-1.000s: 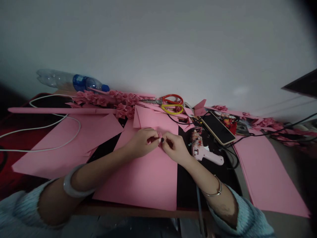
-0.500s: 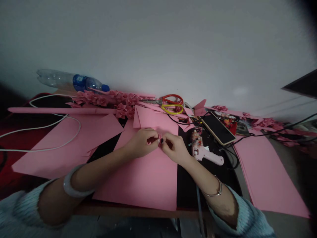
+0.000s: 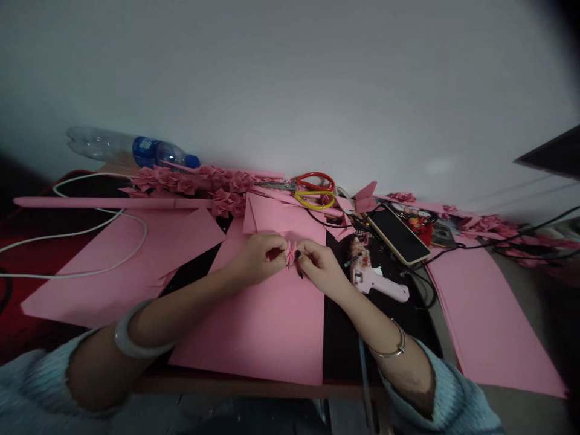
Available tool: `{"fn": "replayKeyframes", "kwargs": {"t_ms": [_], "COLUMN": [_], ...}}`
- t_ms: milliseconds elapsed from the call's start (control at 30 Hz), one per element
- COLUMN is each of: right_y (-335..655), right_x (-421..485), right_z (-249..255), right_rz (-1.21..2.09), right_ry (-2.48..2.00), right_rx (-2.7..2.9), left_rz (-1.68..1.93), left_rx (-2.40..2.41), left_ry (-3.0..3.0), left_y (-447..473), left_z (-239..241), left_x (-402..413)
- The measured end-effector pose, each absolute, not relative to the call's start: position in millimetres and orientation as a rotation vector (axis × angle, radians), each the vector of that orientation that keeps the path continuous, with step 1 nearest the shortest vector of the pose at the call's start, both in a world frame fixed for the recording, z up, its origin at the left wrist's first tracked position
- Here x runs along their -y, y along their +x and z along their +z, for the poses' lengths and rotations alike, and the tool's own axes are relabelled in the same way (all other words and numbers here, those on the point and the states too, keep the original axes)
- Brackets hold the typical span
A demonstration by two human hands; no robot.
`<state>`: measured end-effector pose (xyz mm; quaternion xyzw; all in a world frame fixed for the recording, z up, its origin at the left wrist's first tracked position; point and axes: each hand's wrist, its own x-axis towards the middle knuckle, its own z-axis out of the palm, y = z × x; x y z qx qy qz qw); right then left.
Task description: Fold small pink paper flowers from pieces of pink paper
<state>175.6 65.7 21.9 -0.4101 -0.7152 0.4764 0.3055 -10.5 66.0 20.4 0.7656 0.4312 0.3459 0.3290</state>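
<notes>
Now I see paper piece (image 3: 291, 254) splayed wider, shaping likely advancing; left hand (image 3: 257, 260) pinching it; right hand (image 3: 325, 270) touching, grip unclear.

The small pink paper piece (image 3: 290, 255) is partly covered by the left hand (image 3: 260, 260) and the right hand (image 3: 322, 270), and its folds are too small to count. The left forearm (image 3: 190, 309) hides some part of the big pink sheet (image 3: 276, 332). Nearer to the body than the hands, the left sleeve (image 3: 48, 386) and the right sleeve (image 3: 457, 396) are cut by the view's lower edge. To the left of the hands, the white cable (image 3: 102, 275) leaves the view. Beyond the left hand, the writing on the bottle (image 3: 145, 151) is too small to read. Far to the right of the hands, the paper flowers (image 3: 489, 226) look blurred.
</notes>
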Motion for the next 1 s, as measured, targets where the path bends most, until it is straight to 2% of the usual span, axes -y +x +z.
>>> {"fn": "replayKeyframes", "kwargs": {"t_ms": [567,1000], "right_y": [176.2,178.3], "right_x": [-65.6,-65.1], "right_z": [25.8,21.6], "right_rz": [1.181,1.492], "right_ry": [-1.09,-0.959], "right_rx": [1.995,1.737], "left_rz": [0.957,0.676], "left_rx": [-1.097,-0.926], "left_ry": [2.082,1.542], "left_y": [-9.2,-12.6], "left_z": [21.5,29.9], "left_x": [-65.0,-66.5]}}
